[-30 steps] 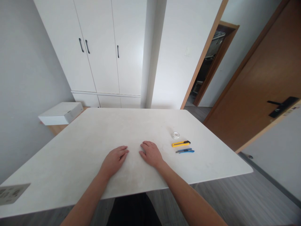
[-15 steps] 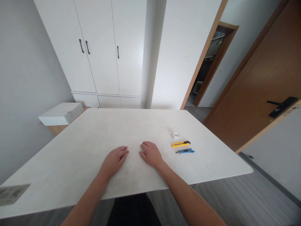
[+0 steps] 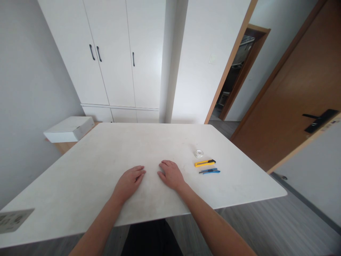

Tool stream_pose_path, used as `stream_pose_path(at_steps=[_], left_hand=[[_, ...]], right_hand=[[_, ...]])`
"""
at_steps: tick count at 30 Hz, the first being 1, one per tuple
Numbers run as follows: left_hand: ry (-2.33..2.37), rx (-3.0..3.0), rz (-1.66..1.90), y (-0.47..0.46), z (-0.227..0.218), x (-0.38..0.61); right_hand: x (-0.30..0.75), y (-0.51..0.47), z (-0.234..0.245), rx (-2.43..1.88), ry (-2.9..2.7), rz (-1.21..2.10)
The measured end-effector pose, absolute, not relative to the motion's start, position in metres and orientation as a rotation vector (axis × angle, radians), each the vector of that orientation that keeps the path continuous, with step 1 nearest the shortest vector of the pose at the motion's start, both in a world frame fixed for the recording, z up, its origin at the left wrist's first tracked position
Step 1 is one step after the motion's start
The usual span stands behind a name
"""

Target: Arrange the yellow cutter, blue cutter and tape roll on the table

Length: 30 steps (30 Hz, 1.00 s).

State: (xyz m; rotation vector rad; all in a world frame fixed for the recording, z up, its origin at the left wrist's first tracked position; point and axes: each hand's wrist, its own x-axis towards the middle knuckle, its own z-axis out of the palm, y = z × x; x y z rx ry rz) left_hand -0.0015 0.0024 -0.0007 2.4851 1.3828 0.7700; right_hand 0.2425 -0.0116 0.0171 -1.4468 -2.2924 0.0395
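Both my hands rest palm down on the white table (image 3: 128, 142), a small gap between them. My left hand (image 3: 129, 182) lies with its fingers loosely stretched toward the middle and holds nothing. My right hand (image 3: 172, 174) is likewise relaxed and open, nothing under its fingers that I can see. To the right of it lies a yellow utility knife (image 3: 204, 163) with a black end. Just nearer to me is a slim blue utility knife (image 3: 210, 171). Behind the yellow knife sits a small roll of clear tape (image 3: 199, 153). Neither hand touches these three things.
A grey printed label (image 3: 14, 221) is on the table's near left corner. Past the left edge, a white box (image 3: 70, 128) stands on a wooden surface. White cabinets (image 3: 119, 64) are beyond the far edge; a brown door (image 3: 298, 81) stands at the right.
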Motion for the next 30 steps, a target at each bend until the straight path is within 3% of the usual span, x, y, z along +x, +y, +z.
stream_pose_path(at_steps=[15, 23, 30], left_hand=[[1.371, 2.474, 0.785, 0.003, -0.002, -0.002], [1.357, 2.474, 0.797, 0.005, -0.006, -0.003], [1.363, 2.478, 0.77, 0.007, -0.008, -0.004]], right_hand=[[0.25, -0.023, 0.017, -1.397, -2.263, 0.129], [0.39, -0.059, 0.04, -1.665, -2.006, 0.011], [0.47, -0.059, 0.043, -1.906, -2.187, 0.036]])
